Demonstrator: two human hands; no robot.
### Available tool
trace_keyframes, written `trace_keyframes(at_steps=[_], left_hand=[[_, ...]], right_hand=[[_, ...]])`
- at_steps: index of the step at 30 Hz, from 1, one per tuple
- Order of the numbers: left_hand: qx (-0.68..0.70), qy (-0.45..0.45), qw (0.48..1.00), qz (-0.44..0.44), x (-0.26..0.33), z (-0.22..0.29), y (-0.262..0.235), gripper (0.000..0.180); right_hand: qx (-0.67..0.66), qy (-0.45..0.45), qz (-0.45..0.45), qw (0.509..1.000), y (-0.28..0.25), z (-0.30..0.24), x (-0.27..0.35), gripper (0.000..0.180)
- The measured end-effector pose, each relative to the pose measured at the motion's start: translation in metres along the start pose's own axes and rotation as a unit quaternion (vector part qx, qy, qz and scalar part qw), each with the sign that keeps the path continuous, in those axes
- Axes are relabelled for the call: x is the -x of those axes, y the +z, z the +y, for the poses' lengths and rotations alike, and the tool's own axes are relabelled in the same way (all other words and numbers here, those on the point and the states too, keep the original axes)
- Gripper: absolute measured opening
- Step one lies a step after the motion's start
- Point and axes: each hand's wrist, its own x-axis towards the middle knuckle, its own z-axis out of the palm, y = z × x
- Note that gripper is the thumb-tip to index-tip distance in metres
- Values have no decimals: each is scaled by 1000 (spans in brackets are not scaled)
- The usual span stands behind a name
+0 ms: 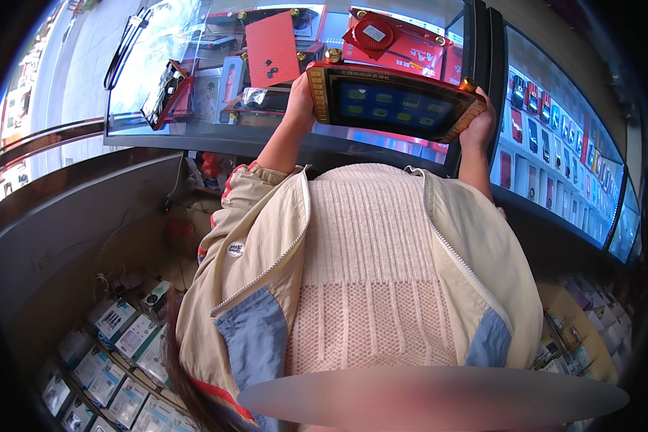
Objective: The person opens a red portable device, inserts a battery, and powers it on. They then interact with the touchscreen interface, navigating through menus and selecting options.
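Note:
Between my two hands, above the glass counter, is a red portable video player [396, 104] with gold side panels and gold knobs on its top corners. Its lit screen shows rows of app icons on blue. My left hand [302, 101] is closed around the player's left end. On the opposite end, my right hand [479, 122] grips the side below a gold knob. The fingers behind the player are mostly hidden. Just past my left hand, a red card [272, 49] lies on the counter with several small black pieces on it.
The glass display counter [266, 133] holds boxed devices. On it are a red round item [373, 34], a tilted small device [165, 93] and a black cord [127, 47]. A lit phone case [554, 137] stands at right. Boxed accessories [115, 360] fill shelves at lower left.

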Motion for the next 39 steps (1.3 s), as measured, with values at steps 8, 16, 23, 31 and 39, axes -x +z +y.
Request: trace_keyframes(at_steps=[8,16,23,31,39], left_hand=[[-2,-2,1000,1,-2,-2,-6,34],[23,-12,1000,3,-7,-5,-11,30],[16,7,1000,-6,1,0,-2,30],[-15,34,999,5,5,4,5,32],[-15,41,999,3,6,5,5,31]], right_hand=[[-6,0,-1,1000,0,2,-2,34],[9,-11,-26,1000,10,-8,5,35],[-11,-8,-43,999,3,-3,2,31],[-17,-2,-8,1000,12,-9,7,30],[4,-6,-5,1000,11,-8,8,34]])
